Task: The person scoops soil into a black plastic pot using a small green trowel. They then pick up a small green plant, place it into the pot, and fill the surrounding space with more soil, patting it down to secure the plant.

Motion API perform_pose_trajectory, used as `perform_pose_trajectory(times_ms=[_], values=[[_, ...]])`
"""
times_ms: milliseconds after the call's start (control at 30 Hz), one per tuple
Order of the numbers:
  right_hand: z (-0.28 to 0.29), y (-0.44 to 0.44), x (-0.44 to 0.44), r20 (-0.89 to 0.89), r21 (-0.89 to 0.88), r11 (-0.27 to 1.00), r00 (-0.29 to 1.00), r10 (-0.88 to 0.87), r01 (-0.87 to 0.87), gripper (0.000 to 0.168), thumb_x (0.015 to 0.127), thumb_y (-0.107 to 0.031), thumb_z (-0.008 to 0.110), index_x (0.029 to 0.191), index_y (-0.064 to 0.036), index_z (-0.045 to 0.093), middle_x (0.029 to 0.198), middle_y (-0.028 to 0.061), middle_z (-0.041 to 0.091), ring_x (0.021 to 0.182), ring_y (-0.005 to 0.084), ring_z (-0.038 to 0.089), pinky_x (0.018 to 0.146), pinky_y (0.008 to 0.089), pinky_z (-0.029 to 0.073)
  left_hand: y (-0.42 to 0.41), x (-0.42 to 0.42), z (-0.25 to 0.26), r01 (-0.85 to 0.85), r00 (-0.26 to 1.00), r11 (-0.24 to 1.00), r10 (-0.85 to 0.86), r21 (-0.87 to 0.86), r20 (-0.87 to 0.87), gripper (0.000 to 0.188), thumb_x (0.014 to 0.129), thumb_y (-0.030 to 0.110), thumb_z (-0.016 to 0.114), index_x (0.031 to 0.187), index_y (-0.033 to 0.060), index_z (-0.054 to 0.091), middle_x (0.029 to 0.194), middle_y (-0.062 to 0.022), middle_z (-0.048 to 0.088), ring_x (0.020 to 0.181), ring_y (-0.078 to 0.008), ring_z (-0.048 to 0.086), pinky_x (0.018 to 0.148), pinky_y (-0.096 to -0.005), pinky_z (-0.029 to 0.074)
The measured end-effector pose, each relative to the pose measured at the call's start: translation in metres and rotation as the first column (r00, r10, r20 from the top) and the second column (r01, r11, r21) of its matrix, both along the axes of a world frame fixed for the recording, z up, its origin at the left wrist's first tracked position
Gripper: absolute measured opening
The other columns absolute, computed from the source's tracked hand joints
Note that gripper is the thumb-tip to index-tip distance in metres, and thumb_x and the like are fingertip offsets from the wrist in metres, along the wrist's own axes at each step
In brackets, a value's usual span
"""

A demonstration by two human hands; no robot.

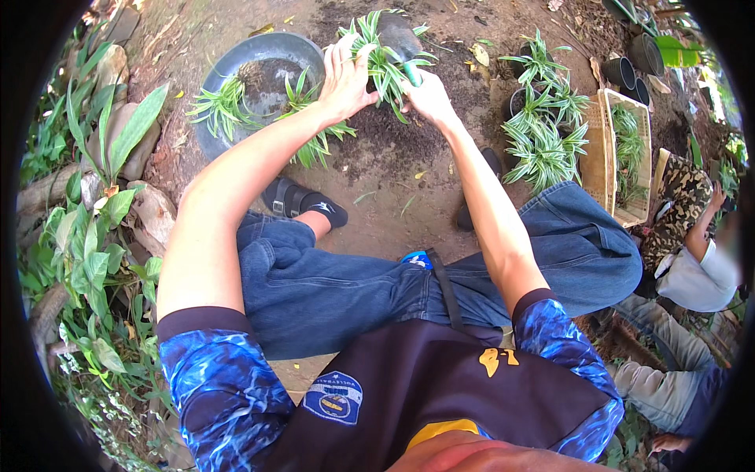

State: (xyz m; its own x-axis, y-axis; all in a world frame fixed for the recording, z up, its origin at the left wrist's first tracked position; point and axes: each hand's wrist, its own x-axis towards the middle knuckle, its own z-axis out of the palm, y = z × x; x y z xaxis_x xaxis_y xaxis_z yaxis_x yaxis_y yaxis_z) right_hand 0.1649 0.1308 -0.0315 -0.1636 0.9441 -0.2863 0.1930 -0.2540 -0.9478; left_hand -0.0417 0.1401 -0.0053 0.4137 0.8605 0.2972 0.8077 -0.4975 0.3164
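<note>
My right hand (430, 97) is closed around the green handle of a hand trowel (411, 74). Its dark blade points away from me, partly covered by leaves. My left hand (348, 82) lies against a spider plant (386, 74) with white-edged green leaves; whether its fingers grip the plant is hidden. Left of the hands is a wide, shallow black basin (221, 133) with soil inside. One spider plant (221, 103) with a root ball lies in it, and more spider plant leaves (312, 147) hang over its near right side, partly behind my left forearm.
Dark loose soil (407, 141) covers the ground below my hands. Potted spider plants (540, 141) stand at right, beside a plastic crate (596, 153) holding more plants. Black pots (619, 72) lie beyond. Rocks (150, 212) and foliage line the left. Other people (699, 277) sit at far right.
</note>
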Motion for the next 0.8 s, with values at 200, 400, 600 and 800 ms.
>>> perform_pose_trajectory(times_ms=[200,400,600,800], values=[[0.027,0.019,-0.005,0.085,-0.020,0.996,0.992,0.091,-0.089,0.019,0.088,-0.015,0.062,0.095,0.002,0.066,0.071,0.0080,0.069,0.055,0.0155,0.065,0.055,0.0301,0.055,0.019,0.010,0.007,0.132,0.991,0.985,-0.127,0.115,-0.048,0.095,0.067,0.035,0.087,0.146,0.0117,0.040,0.150,-0.0170,0.039,0.141,-0.0352,0.036,0.118,-0.0603,0.019],[0.048,0.019,0.001,0.011,0.000,1.000,1.000,0.001,-0.001,0.020,0.089,-0.014,0.062,0.097,0.004,0.066,0.081,0.0111,0.071,0.063,0.0151,0.068,0.058,0.0299,0.059,0.035,0.013,0.007,0.094,0.995,0.990,-0.096,0.102,0.009,0.074,0.071,0.032,0.084,0.132,0.0084,0.050,0.137,-0.0175,0.050,0.131,-0.0345,0.046,0.112,-0.0530,0.031],[0.070,0.008,0.023,-0.021,-0.054,0.998,0.999,-0.024,0.023,0.035,0.096,-0.025,0.063,0.114,0.004,0.064,0.105,0.0126,0.071,0.078,0.0146,0.067,0.065,0.0275,0.059,0.038,0.015,0.003,0.085,0.996,0.992,-0.088,0.091,0.028,0.056,0.071,0.026,0.084,0.120,0.0120,0.058,0.129,-0.0149,0.055,0.126,-0.0341,0.050,0.108,-0.0491,0.036],[0.063,-0.033,0.073,-0.002,-0.084,0.938,0.941,-0.338,0.337,0.037,0.095,-0.031,0.067,0.107,0.004,0.068,0.091,0.0121,0.072,0.074,0.0152,0.068,0.062,0.0295,0.059,0.048,0.015,-0.002,0.097,0.995,0.987,-0.100,0.126,0.015,0.037,0.074,0.030,0.082,0.103,0.0109,0.067,0.125,-0.0125,0.057,0.126,-0.0332,0.050,0.110,-0.0516,0.034]])
